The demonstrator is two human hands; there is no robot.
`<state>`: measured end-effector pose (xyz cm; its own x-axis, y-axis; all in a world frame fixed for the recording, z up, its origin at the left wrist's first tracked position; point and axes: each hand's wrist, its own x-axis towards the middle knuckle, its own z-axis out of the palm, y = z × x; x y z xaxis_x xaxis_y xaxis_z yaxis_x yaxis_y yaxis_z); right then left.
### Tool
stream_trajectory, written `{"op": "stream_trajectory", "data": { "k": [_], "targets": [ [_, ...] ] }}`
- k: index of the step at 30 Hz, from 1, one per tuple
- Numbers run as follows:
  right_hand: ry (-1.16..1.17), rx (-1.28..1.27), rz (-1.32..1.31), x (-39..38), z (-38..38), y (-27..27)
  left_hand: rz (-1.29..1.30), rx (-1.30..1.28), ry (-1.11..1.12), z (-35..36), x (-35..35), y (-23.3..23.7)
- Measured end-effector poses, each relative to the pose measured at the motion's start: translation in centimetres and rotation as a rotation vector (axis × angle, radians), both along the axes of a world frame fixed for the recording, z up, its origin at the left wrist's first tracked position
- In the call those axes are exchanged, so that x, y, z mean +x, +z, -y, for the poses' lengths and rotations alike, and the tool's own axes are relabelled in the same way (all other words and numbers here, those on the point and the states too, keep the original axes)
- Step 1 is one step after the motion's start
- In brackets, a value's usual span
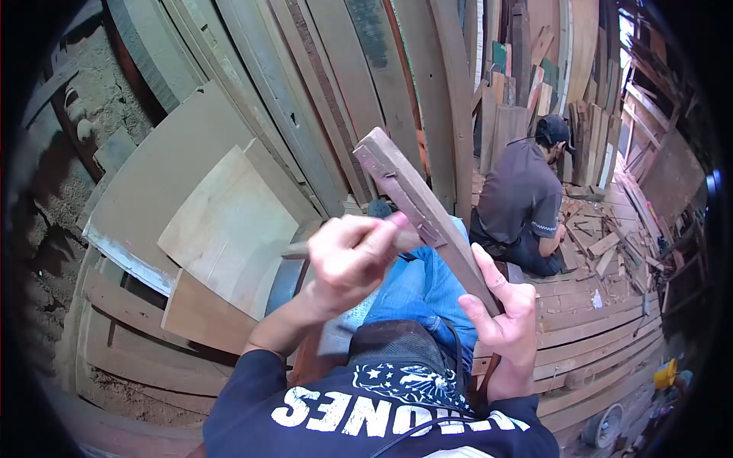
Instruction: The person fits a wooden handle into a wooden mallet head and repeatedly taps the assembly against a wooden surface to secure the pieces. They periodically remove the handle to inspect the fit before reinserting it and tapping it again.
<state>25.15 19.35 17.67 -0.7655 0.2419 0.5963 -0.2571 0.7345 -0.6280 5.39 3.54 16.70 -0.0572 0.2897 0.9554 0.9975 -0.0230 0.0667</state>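
Note:
A long narrow length of wood (458, 259) slants up and away in front of my chest. Its left face looks reddish and worn, with dark slots or gouges. My right hand (505, 309) is closed around its lower end. Beside its middle, my left hand (345, 250) is wrapped round a short wooden stick or handle (296, 250). One end of that stick pokes out to the left of the fist; its other end meets the face of the wood. Whether a blade or head is on it I cannot make out. My legs in blue jeans (401, 290) lie below.
Tall boards (366, 69) lean ahead. Pale plywood panels (229, 229) stand at my left. A person in a dark cap and shirt (523, 183) crouches at the right, near wood scraps (607, 244) on the floor. A white bucket (605, 426) lies at lower right.

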Motion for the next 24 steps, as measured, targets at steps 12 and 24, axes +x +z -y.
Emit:
{"op": "stream_trajectory", "data": {
  "k": [12, 24],
  "targets": [
    [-0.021, 0.036, -0.037, -0.6, 0.2, -0.3, -0.029, -0.084, -0.071, -0.4, 0.3, 0.0],
    [-0.032, -0.224, -0.102, -0.3, 0.3, -0.9, 0.341, -0.088, -0.43, 0.5, 0.9, 0.3]
  ]
}}
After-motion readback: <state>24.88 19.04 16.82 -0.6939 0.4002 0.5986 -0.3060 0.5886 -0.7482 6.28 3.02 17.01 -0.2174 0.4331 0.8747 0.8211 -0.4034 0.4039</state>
